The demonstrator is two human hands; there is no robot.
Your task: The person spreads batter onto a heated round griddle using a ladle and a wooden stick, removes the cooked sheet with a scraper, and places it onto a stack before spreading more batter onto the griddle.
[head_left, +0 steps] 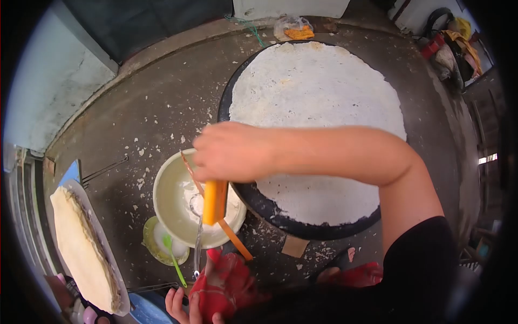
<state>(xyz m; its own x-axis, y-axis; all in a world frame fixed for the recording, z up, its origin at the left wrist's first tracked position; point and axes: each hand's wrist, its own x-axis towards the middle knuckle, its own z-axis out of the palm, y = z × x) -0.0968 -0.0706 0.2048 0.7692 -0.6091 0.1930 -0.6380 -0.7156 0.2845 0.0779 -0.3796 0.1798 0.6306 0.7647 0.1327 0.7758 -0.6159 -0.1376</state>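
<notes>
My right hand (229,151) is closed on a yellow scraper-like tool (215,202) with a dark side, held above a cream bowl (162,202). Inside the bowl is pale batter or dough, with the metal ladle (198,243) leaning out over the front rim. A thin orange-brown stick (236,241) lies across the bowl. My right forearm passes over a large round black griddle (318,232), which a thin white pancake sheet (318,92) covers almost to the rim. At the bottom, my left hand (186,308) rests with fingers apart beside red cloth (226,281).
Left of the bowl, a small greenish bowl (151,237) holds white liquid and a green brush (174,256). A stack of folded pale sheets (83,248) lies on a board at far left. Behind the griddle sits a plastic bag (291,27). Flakes litter the floor.
</notes>
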